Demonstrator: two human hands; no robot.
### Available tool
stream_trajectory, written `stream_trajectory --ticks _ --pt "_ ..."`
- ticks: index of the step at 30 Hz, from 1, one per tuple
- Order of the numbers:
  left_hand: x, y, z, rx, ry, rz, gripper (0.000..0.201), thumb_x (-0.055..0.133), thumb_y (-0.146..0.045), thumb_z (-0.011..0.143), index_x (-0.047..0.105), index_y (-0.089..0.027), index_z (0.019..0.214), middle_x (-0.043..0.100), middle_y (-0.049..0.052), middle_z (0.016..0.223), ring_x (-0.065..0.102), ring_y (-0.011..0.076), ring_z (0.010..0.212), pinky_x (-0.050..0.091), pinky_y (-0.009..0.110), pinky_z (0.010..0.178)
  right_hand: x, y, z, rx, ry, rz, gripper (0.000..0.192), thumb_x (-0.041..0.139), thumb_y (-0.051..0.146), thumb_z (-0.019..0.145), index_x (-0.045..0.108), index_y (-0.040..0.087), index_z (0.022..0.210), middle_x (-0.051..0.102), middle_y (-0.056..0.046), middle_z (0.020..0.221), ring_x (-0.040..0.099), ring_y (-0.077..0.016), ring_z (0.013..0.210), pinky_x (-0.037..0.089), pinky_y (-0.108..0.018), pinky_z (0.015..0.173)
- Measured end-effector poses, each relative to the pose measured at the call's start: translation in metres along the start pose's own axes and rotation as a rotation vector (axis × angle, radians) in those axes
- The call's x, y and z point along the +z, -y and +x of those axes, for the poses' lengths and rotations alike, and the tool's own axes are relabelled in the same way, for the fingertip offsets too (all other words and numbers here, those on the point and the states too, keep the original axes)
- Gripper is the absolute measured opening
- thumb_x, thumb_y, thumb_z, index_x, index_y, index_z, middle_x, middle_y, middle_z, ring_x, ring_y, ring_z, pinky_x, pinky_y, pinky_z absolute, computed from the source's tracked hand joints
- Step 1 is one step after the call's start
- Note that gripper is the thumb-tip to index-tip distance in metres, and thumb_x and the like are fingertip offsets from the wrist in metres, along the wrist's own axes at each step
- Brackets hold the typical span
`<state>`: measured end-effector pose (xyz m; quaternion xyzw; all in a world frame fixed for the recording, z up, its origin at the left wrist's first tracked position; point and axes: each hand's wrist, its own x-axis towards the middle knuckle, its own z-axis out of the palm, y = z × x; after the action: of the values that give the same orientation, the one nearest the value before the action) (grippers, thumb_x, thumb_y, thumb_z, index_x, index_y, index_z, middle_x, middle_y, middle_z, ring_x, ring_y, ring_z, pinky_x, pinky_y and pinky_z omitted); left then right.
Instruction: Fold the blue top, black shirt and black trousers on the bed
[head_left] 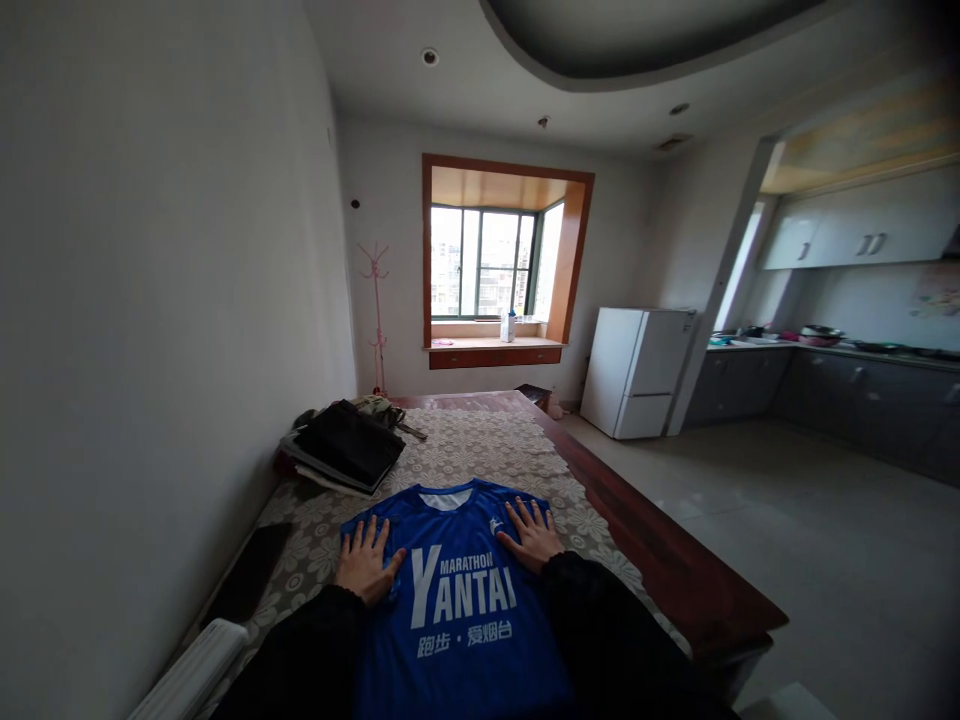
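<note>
Flat out on the desk (667, 535), over a patterned tablecloth (480, 440), lies a blue shirt (461, 605), its printed front facing up. Its long axis runs away from the person, roughly in line with the desk's side edges; the collar (448, 497) points to the far end, toward the window (484, 262), while the lower part comes back toward the person and is cut off by the bottom of the view. The white lettering (463, 585) therefore reads upright from the person's side, its lines crossing that axis. The left hand (367, 562) presses on the left sleeve side, palm down with fingers spread; the right hand (532, 537) rests likewise near the right shoulder, beside a small white emblem (496, 524). The grip of both is released, with the cloth under the palms rather than clasped. Beyond the left hand sits a pile of dark folded cloth (352, 443), near the wall (187, 250); closer in on that side are a flat dark object (251, 568) and a white ridged one (191, 672), neither clearly identifiable.
</note>
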<state>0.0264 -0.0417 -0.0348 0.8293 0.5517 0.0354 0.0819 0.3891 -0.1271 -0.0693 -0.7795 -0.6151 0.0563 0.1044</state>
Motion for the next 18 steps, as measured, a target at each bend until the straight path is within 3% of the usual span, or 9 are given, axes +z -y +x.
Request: stream_trajectory --ticks 4,8,11,14,18 --pt "0.004 -0.005 0.007 -0.027 -0.014 0.037 0.08 0.028 -0.06 0.093 0.029 -0.014 0.158 0.024 0.014 0.166 0.016 0.0383 0.154 0.013 0.06 0.123 0.007 -0.002 0.003 -0.046 -0.011 0.032 0.082 0.028 0.077 0.093 0.029 0.031 0.16 0.02 0.0 0.166 0.007 -0.0346 0.154 0.003 -0.06 0.124" --pt "0.016 -0.003 0.016 0.046 0.03 0.03 0.077 0.029 -0.061 0.091 0.03 -0.021 0.157 0.023 0.006 0.166 0.014 0.0336 0.155 0.015 0.058 0.124 0.018 -0.007 0.009 0.065 -0.068 0.058 0.076 0.028 0.077 0.092 0.035 0.037 0.156 0.021 0.002 0.165 0.011 -0.0383 0.153 0.002 -0.066 0.122" --pt "0.015 -0.001 0.014 0.038 0.004 0.026 0.076 0.028 -0.06 0.092 0.028 -0.022 0.158 0.018 0.003 0.167 0.016 0.0344 0.154 0.016 0.06 0.123 0.013 -0.004 0.005 -0.013 -0.062 0.073 0.079 0.024 0.078 0.092 0.033 0.034 0.157 0.02 0.002 0.165 0.007 -0.0382 0.153 -0.002 -0.068 0.121" --pt "0.009 -0.002 0.007 0.061 -0.026 0.016 0.07 0.023 -0.052 0.095 0.025 -0.023 0.158 0.022 0.002 0.166 0.016 0.0309 0.154 0.014 0.059 0.124 0.004 0.003 -0.003 -0.016 -0.058 0.072 0.081 0.018 0.077 0.094 0.032 0.028 0.158 0.019 0.001 0.165 0.004 -0.0377 0.154 -0.005 -0.068 0.12" --pt "0.009 -0.003 0.006 0.054 -0.008 0.056 0.067 0.032 -0.048 0.093 0.034 -0.023 0.155 0.023 0.002 0.166 0.018 0.0319 0.154 0.015 0.06 0.123 0.002 0.006 -0.004 0.007 -0.076 0.074 0.078 0.022 0.074 0.096 0.037 0.027 0.156 0.025 -0.003 0.164 0.012 -0.038 0.153 -0.001 -0.067 0.121"
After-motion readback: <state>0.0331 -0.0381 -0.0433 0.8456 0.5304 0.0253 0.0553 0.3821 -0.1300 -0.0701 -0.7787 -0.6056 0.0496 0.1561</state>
